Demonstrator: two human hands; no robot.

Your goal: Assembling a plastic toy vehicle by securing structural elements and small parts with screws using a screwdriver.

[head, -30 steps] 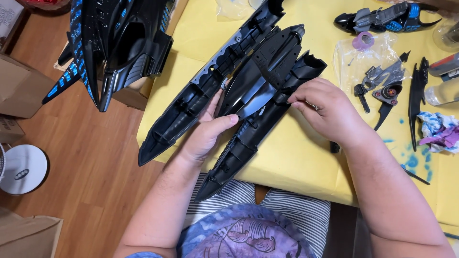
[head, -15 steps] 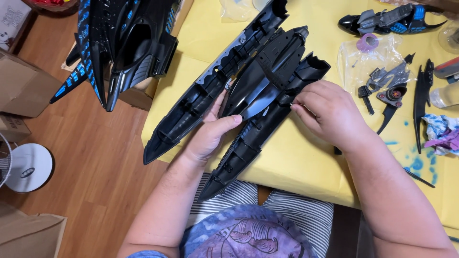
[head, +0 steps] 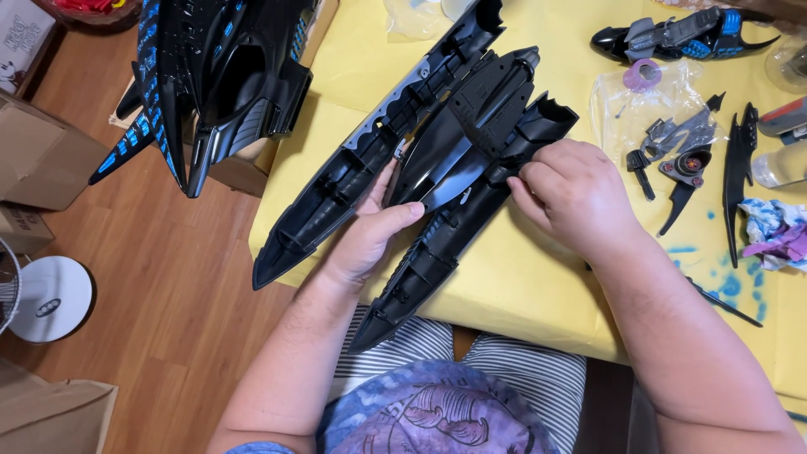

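Head camera, looking down: my left hand (head: 370, 235) lies with fingers pressed together along the middle of the long black plastic toy aircraft hull (head: 437, 185), thumb tucked into the gap between its left pontoon and centre body. My right hand (head: 576, 195) is bunched, fingertips pinching the hull's right-side edge near its rear opening. The hull rests diagonally on the yellow paper-covered tabletop (head: 521, 277), nose overhanging the near edge above my lap.

Compared with a second ago, both hands have barely shifted; the view has only drifted slightly, so the fitting work on the hull's right side looks ongoing rather than finished.

Around it: a second black and blue toy aircraft (head: 210, 84) on a cardboard box (head: 244, 172) to the left, a clear plastic bag of small grey parts (head: 664, 126), and loose black fin pieces (head: 740, 168) to the right.
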